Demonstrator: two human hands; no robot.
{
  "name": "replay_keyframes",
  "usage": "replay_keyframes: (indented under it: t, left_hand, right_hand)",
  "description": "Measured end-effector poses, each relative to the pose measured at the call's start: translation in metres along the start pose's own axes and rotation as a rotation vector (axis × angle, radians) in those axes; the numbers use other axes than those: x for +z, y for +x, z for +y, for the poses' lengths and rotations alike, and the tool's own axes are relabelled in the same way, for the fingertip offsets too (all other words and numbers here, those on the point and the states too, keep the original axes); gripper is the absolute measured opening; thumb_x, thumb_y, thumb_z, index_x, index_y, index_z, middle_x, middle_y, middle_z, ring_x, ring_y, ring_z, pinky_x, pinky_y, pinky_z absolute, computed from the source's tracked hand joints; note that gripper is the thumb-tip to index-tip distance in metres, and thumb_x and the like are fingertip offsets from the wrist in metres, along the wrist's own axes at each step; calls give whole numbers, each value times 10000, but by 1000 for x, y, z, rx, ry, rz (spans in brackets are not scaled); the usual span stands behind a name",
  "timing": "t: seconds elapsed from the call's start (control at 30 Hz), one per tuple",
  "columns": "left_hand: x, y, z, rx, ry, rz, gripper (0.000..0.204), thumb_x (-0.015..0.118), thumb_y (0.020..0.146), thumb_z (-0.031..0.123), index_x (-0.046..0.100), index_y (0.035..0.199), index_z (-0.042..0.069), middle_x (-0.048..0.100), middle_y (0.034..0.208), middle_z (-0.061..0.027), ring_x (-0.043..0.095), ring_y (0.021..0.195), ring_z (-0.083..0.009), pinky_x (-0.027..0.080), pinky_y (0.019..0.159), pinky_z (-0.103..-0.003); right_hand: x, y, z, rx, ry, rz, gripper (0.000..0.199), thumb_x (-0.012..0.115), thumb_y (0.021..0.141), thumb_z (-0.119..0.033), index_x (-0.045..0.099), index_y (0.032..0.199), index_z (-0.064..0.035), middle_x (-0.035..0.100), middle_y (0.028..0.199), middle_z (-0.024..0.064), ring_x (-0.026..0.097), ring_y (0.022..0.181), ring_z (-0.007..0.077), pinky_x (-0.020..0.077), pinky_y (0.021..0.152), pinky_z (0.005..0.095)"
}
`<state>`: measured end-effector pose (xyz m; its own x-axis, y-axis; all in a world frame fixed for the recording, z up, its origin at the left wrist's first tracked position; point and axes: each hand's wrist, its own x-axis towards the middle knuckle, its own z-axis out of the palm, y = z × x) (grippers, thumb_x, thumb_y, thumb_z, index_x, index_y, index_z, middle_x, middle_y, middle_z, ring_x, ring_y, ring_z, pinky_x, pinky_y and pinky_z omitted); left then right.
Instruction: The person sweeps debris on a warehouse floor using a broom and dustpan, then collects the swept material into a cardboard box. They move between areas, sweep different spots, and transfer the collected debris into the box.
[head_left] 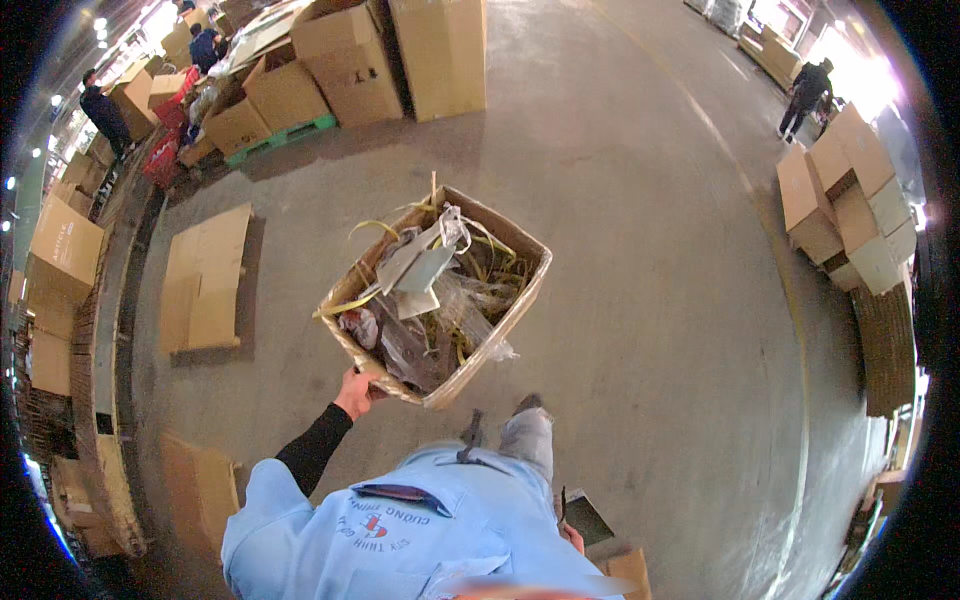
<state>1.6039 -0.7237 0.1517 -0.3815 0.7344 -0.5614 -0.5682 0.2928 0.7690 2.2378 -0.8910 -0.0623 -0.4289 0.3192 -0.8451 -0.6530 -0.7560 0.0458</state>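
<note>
While the dark left sleeve (318, 450) is stretched forward, a cardboard box (490, 222) without a lid is held by the left hand (357, 393) at its near left edge, close to the corner. The fingers are bent narrowly against the cardboard, though some of them are hidden by it. The box is placed in front of the body, slightly left of the middle of the view; whether its bottom touches the concrete floor (650, 350) cannot be told. It is filled with mixed scrap: yellow straps (345, 308), flat pale pieces (425, 268) and clear plastic film (465, 310), of which a part is hung over the right rim.

Only a small part of the right hand (573, 537) is shown, beside the light blue shirt (430, 530). A dark flat object (590, 515) is seen just beside it, but whether it is gripped cannot be told, nor how wide the fingers are spread.

To the left of the box, a flattened cardboard sheet (205, 280) is laid on the floor. Farther away, large cartons (437, 60) are gathered near a green pallet (282, 138), and at the right more cartons (855, 195) are piled, with a person in dark clothes (808, 95) seen beyond them.
</note>
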Motion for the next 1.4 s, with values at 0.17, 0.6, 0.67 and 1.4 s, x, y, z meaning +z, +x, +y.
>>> replay_keyframes:
  t: [0.17, 0.6, 0.67, 1.4]
  left_hand:
    - [0, 8, -7, 9, 35, 18, 223, 503, 840, 30, 479, 1062, 30, 599, 974, -120, 645, 794, -281, 574, 654, -454]
    - [-2, 7, -18, -42, -46, -93, 179, 540, 810, 11, 488, 980, 28, 609, 863, -114, 639, 702, -257, 562, 562, -422]
    - [-6, 9, -24, -81, -62, 7, 173, 539, 813, 17, 486, 977, 23, 609, 859, -116, 640, 691, -262, 561, 553, -420]
    - [-19, -1, -6, 40, -10, -48, 93, 543, 801, 12, 512, 888, 6, 603, 803, -124, 637, 658, -276, 564, 561, -430]
  right_hand:
    - [-13, 13, 9, 38, 164, -126, 315, 493, 872, -282, 525, 928, 26, 539, 739, 94, 522, 632, 220, 449, 567, 329]
    - [50, -33, -9, -231, 75, -183, 295, 558, 824, -313, 488, 853, -28, 519, 748, 55, 513, 654, 170, 454, 586, 310]
    - [48, -33, 0, -85, 222, -406, 294, 567, 818, -308, 493, 863, -26, 523, 756, 51, 515, 656, 168, 460, 601, 307]
    - [26, 66, -18, -474, -62, -97, 285, 435, 858, -274, 518, 825, -3, 534, 688, 95, 548, 638, 239, 468, 560, 368]
